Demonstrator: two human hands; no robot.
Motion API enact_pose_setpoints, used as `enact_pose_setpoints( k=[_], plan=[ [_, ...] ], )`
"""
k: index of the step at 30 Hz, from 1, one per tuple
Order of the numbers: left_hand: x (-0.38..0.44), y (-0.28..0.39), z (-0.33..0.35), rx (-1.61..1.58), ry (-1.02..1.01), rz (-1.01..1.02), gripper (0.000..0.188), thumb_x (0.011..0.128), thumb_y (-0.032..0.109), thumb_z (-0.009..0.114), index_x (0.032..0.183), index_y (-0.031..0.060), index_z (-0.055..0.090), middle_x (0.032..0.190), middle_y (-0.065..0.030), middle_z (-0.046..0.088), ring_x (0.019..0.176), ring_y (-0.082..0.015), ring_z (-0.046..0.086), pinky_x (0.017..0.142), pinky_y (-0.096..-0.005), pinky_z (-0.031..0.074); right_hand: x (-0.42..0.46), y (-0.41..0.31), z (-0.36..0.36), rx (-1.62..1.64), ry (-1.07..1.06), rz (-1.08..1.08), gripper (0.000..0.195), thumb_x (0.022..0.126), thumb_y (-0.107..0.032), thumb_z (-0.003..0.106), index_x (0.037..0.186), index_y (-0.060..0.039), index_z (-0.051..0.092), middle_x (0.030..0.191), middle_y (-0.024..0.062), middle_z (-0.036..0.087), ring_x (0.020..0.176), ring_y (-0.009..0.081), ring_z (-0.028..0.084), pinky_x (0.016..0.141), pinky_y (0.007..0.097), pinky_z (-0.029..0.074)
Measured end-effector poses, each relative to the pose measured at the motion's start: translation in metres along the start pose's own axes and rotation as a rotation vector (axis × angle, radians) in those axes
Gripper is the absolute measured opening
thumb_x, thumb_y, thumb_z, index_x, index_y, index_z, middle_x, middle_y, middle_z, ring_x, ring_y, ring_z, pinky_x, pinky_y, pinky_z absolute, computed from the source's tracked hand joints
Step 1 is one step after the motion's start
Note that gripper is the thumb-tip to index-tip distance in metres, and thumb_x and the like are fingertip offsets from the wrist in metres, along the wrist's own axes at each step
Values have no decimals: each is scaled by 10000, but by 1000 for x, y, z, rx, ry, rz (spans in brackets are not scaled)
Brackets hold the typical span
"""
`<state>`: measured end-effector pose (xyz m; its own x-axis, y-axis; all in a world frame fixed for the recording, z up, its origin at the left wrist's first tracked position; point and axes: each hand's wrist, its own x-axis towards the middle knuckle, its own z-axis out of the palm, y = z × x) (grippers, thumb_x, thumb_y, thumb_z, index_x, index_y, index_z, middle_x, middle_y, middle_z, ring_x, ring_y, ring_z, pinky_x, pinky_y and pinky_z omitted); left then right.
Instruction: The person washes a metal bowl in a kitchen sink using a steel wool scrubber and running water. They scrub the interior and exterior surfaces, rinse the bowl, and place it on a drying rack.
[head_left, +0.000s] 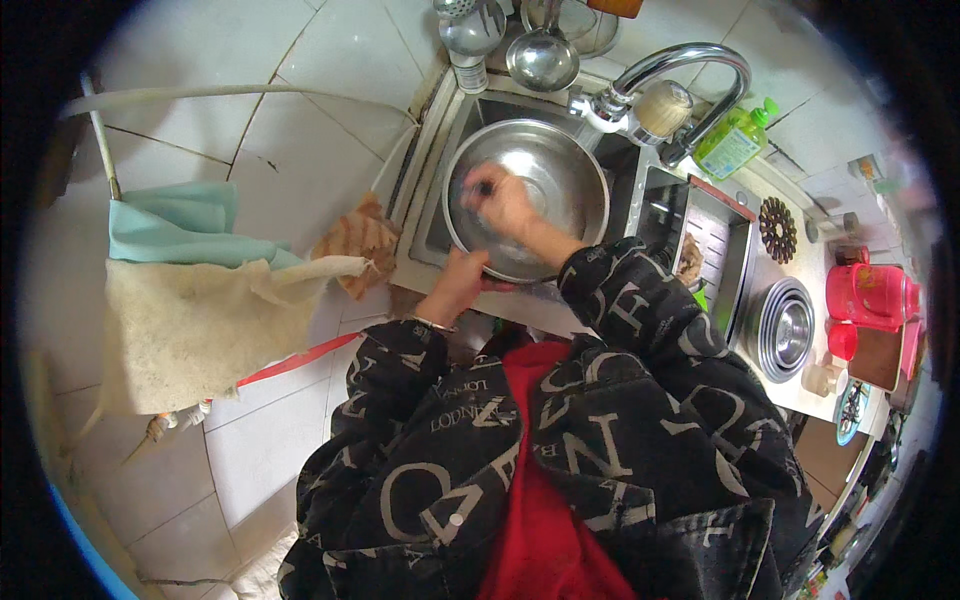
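Observation:
A wide stainless steel bowl (566, 169) rests over the left basin of the sink (480, 112), its inside facing up. My left hand (459, 281) grips the bowl's near-left rim. Inside the bowl, my right hand (506, 202) is blurred and lies against the left part of the inner wall. Its fingers are closed around a small dark object (486, 187), mostly hidden and too blurred to name. The curved chrome faucet (686, 56) stands behind and to the right of the bowl; no water stream shows over the bowl.
Right of the bowl, the second basin holds a slotted drain tray (716, 247). Beyond are a green soap bottle (731, 142), nested steel bowls (787, 334) and a red kettle-like container (870, 296). A steel ladle (543, 60) hangs behind. Cloths (195, 322) hang at left.

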<state>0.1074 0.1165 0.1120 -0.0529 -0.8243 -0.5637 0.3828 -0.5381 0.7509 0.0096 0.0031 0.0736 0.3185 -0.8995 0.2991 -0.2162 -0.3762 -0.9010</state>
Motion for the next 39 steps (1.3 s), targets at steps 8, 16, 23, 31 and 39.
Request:
enact_pose_setpoints(
  k=[8,16,23,31,39],
  plan=[
    [-1,-8,-23,22,82,3,322,796,37,417,1068,-109,512,984,-205,610,786,-329,644,593,-429,585,15,-9,-55,-1065,-307,-223,214,695,-109,616,903,-70,645,1069,90,490,1016,287,470,733,360,516],
    [4,-2,-20,-39,6,-159,299,784,27,446,1058,-75,509,986,-169,597,807,-303,629,614,-447,569,8,-15,-36,-827,-702,-571,167,725,-120,554,873,-66,610,993,85,478,993,261,503,769,339,516],
    [-7,1,-22,22,-27,-181,337,780,28,445,1097,-73,499,981,-166,603,805,-292,639,620,-438,570,30,-76,-25,-618,-655,-1029,268,711,-142,578,977,-108,564,996,45,519,1017,210,480,905,378,402],
    [-2,1,-15,88,-34,-79,395,782,55,443,1171,-13,448,982,-158,611,729,-284,657,533,-385,580,71,-39,-46,-1024,-525,-395,322,598,-106,640,916,-110,592,884,76,635,936,254,606,977,469,358],
    [-7,-14,-13,70,143,46,605,755,24,454,1316,91,240,1076,-185,521,691,-293,641,429,-361,570,37,1,-92,-850,-246,485,315,651,-239,652,915,-68,651,933,168,654,930,322,619,803,404,504]
  ],
)
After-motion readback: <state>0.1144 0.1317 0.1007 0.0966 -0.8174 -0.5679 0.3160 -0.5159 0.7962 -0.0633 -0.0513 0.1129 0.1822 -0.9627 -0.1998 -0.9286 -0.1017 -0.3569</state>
